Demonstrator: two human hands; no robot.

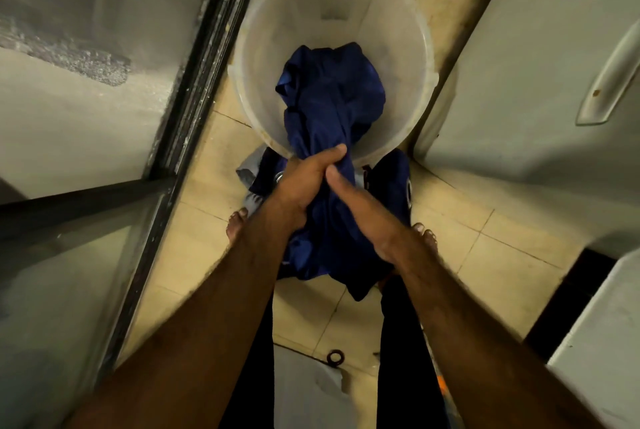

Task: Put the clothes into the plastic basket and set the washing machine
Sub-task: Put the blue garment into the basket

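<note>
Blue garment (332, 99): top half bunched inside the plastic basket (249, 30), rest draped over the near rim and running back to me, tail hanging below the wrists.

Left grip (304, 182): closed round the gathered cloth just at the near rim, fingers curled over it, thumb across the top.

Right grip (360, 210): just beside the left and touching it, a bit nearer me. Thumb lies straight along the fabric, fingers tucked behind the cloth and out of sight. It has hold of the same garment. Both arms are bare and reach forward and down.

The basket is translucent white and round, standing upright on the tiled floor (467, 276). I see nothing else in it but the blue cloth; its far wall and bottom are bare.

On the floor under my hands, against the basket's near side, is a pile of dark clothes (391, 179) with a grey piece (247, 175) poking out at the left. My bare toes show either side of the pile: left foot (237, 220), right foot (424, 234).

Left of the basket is a dark metal door frame (194, 82) with frosted glass. Right of it is a white appliance with a long handle (609, 75); I can't tell which machine. A small dark ring (335, 357) lies on the tiles between my legs.
</note>
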